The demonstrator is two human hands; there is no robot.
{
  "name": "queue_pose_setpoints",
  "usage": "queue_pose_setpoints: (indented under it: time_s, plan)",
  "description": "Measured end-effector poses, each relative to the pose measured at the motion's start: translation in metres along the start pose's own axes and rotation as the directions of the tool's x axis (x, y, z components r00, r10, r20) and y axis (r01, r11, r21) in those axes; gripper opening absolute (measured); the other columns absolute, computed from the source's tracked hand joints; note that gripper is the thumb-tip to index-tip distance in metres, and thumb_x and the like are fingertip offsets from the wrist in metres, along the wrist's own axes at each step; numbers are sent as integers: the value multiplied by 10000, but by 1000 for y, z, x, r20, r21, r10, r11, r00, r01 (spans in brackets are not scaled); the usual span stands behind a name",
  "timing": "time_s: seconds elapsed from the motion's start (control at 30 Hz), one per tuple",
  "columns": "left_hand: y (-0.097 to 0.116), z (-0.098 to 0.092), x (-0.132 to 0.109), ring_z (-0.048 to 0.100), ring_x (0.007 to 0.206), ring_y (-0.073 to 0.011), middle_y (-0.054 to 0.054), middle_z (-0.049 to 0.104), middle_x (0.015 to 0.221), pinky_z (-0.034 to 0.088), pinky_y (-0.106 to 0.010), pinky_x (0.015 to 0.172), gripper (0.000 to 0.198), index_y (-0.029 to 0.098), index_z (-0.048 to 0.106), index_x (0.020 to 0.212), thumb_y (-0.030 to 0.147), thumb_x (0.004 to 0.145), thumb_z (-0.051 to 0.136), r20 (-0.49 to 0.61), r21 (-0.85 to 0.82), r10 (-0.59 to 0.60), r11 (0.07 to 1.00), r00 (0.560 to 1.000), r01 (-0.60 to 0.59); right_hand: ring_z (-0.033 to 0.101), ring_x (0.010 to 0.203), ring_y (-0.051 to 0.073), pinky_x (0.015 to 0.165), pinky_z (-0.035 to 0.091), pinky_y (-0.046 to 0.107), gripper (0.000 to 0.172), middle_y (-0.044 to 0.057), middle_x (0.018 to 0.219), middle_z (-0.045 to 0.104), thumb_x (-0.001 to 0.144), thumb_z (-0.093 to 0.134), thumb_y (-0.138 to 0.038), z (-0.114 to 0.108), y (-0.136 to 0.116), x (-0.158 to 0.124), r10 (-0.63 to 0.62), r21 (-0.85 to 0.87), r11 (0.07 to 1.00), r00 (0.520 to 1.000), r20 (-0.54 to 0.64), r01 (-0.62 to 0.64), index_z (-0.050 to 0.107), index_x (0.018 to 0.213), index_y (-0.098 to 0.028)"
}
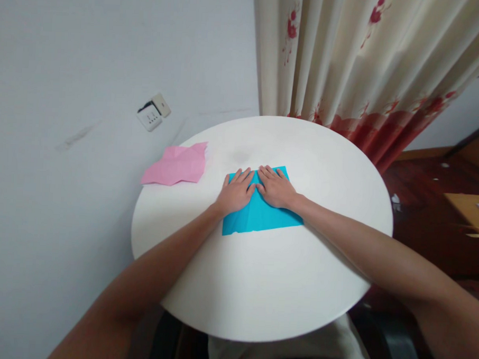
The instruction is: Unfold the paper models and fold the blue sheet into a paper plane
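A sheet of blue paper (262, 215) lies on the white round table (254, 286), with faint creases and a small notch or two along its near edge. My left hand (236, 192) rests flat on the sheet's left part, fingers spread and pointing away from me. On the upper right part lies my right hand (276, 187), also flat with its fingers extended. The two thumbs come close together near the middle of the sheet. Both palms cover much of the paper's far half.
Crumpled pink paper (178, 165) sits at the table's far left edge, partly overhanging. A wall with a socket (150, 116) borders the left side. Behind the table hangs a floral curtain (327, 61). A wooden surface (470, 211) stands off to the right.
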State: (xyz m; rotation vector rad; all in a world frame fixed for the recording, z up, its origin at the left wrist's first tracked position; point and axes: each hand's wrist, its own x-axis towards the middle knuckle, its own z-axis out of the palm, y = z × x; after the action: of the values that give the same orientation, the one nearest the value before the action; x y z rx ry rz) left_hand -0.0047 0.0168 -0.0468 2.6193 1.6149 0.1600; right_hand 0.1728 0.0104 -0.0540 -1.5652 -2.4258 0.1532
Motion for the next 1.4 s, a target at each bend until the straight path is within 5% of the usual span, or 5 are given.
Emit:
queue_pose_setpoints:
  time_s: [0.57,0.77,0.97,1.4]
  plan:
    - [4,1,-4,238,1521,-311,-69,299,1638,193,-613,1209,562,230,315,1572,420,1045,273,-44,11,-33,999,998,34,237,1523,304,1222,187,523,622,154,1635,295,1033,288,-396,-3,8,0,78,-33,996,997,-13,-78,343,1547,-50]
    - [12,-1,-13,232,1522,-316,-144,338,1613,144,-557,1244,543,104,429,1502,336,1044,253,-127,156,46,987,991,-26,225,1527,315,1220,181,530,624,181,1637,279,1035,278,-398,-1,2,-3,76,-40,996,997,-9,-76,339,1548,-48]
    - [14,0,-9,289,1508,-238,-177,344,1603,233,-374,1247,538,24,406,1494,182,1005,249,-34,105,149,984,988,-144,226,1526,316,1219,178,535,616,192,1636,274,1036,272,-374,-2,-2,-5,55,-40,998,998,-10,-55,336,1547,-35]
    - [16,0,-4,185,1542,-248,-108,265,1646,189,-470,1253,578,108,287,1569,309,1030,240,16,-44,130,991,991,-129,224,1528,300,1223,176,525,604,177,1640,272,1034,266,-351,-1,-3,-4,61,-36,997,998,-4,-61,334,1548,-42]
